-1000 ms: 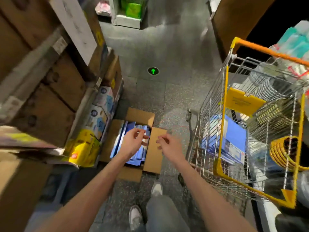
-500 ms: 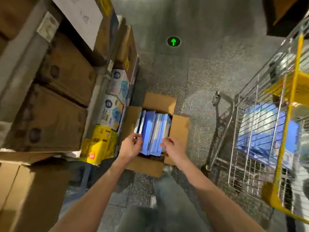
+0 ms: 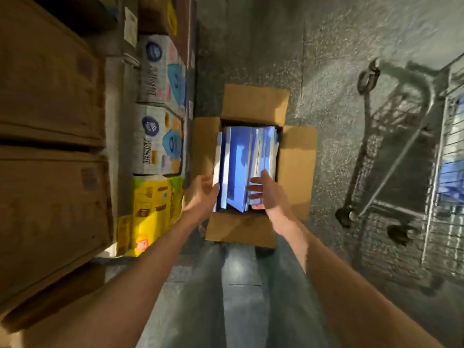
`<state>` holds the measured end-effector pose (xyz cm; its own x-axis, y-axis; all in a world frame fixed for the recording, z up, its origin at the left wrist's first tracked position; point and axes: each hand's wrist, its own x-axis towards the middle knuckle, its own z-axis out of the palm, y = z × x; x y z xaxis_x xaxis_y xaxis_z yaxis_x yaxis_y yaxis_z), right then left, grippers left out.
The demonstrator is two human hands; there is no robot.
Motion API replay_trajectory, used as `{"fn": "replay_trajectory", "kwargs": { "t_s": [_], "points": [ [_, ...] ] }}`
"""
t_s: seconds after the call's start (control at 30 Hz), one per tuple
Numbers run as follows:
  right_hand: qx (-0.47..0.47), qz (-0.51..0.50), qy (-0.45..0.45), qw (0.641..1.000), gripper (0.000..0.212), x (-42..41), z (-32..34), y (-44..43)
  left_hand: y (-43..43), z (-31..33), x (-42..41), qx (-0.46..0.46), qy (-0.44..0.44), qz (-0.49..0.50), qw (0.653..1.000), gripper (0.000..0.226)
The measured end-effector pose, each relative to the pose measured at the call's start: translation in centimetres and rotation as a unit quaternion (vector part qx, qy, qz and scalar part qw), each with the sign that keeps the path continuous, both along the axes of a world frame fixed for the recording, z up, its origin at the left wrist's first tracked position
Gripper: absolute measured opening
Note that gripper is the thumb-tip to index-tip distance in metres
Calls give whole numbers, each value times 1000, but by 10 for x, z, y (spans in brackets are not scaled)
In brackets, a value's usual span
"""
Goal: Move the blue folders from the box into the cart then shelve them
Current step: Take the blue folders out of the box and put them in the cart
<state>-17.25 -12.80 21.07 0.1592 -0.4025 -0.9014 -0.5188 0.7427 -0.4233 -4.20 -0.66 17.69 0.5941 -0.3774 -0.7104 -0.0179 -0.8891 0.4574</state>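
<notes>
An open cardboard box [image 3: 297,156] lies on the floor in front of my legs, its flaps spread. Several blue folders [image 3: 244,156] stand on edge inside it. My left hand [image 3: 204,194] is at the left side of the stack, fingers relaxed and touching the outer folder. My right hand [image 3: 266,190] reaches into the right part of the stack, fingers spread among the folders near their front ends. The wire cart [image 3: 447,156] stands at the right edge of the view, with blue folders [image 3: 452,182] lying inside it.
Brown cartons [image 3: 50,96] are stacked on the left. Printed white and yellow packs [image 3: 160,136] sit between them and the box. The cart's wheels and frame [image 3: 371,187] stand on grey speckled floor to the right of the box.
I have bent lower over the box and the view has shifted left, leaving only the cart's edge. Both hands have gone from the box's near edge into the folder stack.
</notes>
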Motion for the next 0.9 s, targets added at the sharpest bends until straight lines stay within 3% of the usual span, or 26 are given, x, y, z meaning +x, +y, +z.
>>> {"fn": "replay_trajectory", "kwargs": {
  "t_s": [0.23,0.5,0.57,0.67,0.77,0.9],
  "points": [
    [40,-38,15,998,60,20,-120,12,-22,-135,22,90,-36,-129,987,86],
    [34,21,32,999,62,13,-201,27,-23,-230,18,147,-13,-117,982,104],
    [28,53,35,998,60,8,-209,28,-25,-240,14,137,-9,-112,984,98],
    [7,121,28,992,59,0,-214,27,-30,-243,3,101,-15,-98,990,71],
    [7,132,26,991,57,-5,-212,24,-41,-245,2,118,-42,-66,990,62],
    [-9,152,28,988,37,-12,-207,21,-41,-247,16,147,-78,-24,986,44]
  ]
}}
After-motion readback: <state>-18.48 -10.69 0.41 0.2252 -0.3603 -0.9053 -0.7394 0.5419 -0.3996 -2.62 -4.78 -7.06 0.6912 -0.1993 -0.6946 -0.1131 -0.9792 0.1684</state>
